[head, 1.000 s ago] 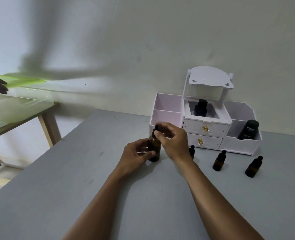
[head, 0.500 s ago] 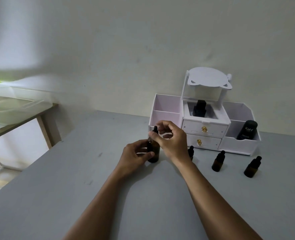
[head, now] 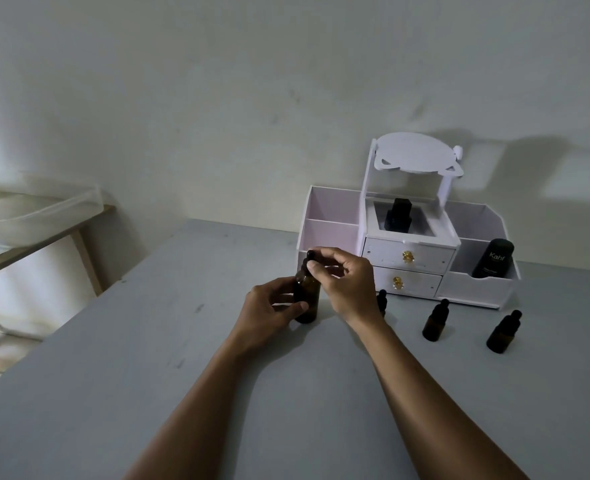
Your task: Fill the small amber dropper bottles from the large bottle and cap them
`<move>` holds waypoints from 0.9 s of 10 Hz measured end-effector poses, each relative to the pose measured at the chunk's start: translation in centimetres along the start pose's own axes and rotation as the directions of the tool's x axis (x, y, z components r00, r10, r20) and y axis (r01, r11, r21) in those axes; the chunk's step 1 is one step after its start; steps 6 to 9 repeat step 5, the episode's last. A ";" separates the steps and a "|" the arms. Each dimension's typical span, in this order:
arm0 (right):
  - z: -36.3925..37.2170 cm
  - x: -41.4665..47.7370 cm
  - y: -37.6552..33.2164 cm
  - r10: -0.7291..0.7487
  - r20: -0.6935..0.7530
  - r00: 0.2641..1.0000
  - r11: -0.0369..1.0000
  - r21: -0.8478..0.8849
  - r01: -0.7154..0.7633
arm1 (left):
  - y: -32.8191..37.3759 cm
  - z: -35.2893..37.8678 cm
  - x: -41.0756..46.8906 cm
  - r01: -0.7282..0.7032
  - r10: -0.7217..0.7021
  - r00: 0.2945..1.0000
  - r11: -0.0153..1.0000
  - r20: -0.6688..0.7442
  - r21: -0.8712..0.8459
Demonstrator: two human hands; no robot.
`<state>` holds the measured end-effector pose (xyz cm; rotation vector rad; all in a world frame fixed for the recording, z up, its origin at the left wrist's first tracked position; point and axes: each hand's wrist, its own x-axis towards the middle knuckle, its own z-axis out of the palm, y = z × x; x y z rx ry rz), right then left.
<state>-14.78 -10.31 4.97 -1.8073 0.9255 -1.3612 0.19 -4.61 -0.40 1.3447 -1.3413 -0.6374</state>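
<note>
Centre frame, L to R. Left hand (head: 272, 306) wrapped round body of large bottle (head: 306, 296), upright on table (head: 148, 375), long axis vertical. Right hand (head: 347, 282) directly above/right, fingertips pinching dropper cap (head: 310, 258). Right of wrist: three small amber dropper bottles (head: 435, 320), capped, near; white organizer (head: 407, 251) behind. Nothing obstructing.

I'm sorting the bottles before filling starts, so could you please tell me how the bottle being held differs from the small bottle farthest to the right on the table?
The held bottle is clearly bigger than the rightmost small bottle. The held bottle is in use, the left hand around its body and the right hand pinching its cap; the rightmost small bottle stands alone, untouched. Both are dark amber, upright, black-capped, on the grey table.
</note>
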 end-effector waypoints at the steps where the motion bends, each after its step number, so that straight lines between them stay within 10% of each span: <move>1: 0.1 -0.1 0.1 -0.024 -0.020 1.000 0.999 -0.024 0.024 | -0.1 0.0 0.0 -0.003 0.003 1.000 1.000 -0.002 0.022; 9: 0.2 -2.1 0.8 -0.209 -0.124 0.970 0.976 -0.091 0.199 | 0.2 0.1 -0.6 0.016 -0.016 0.999 1.000 -0.032 0.000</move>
